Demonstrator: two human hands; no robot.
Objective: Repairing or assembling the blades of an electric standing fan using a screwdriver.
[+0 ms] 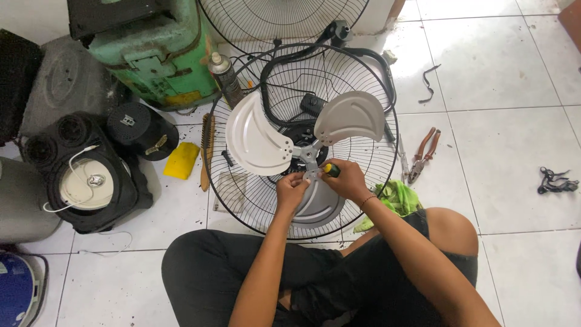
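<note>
Hands meet at fan hub: right hand [346,180] closed round screwdriver [330,170], left hand [291,189] pinching hub of grey fan blades [257,140]. Blades sit centre on wire guard [236,200]. Pliers [423,154] at 3 o'clock, spray can [225,77] at 11.

The lower fan blade [315,206] is largely covered by the left hand [292,189] and right hand [346,180]. Only the yellow-and-black tip of the screwdriver [330,170] is seen; the shaft is hidden in the fist. The hub [308,151] is partly masked by fingers, and whether anything is pinched there cannot be told. The upper fan guard [278,18] is cut off by the top edge. The green cloth [396,197] is half tucked behind the forearm.
</note>
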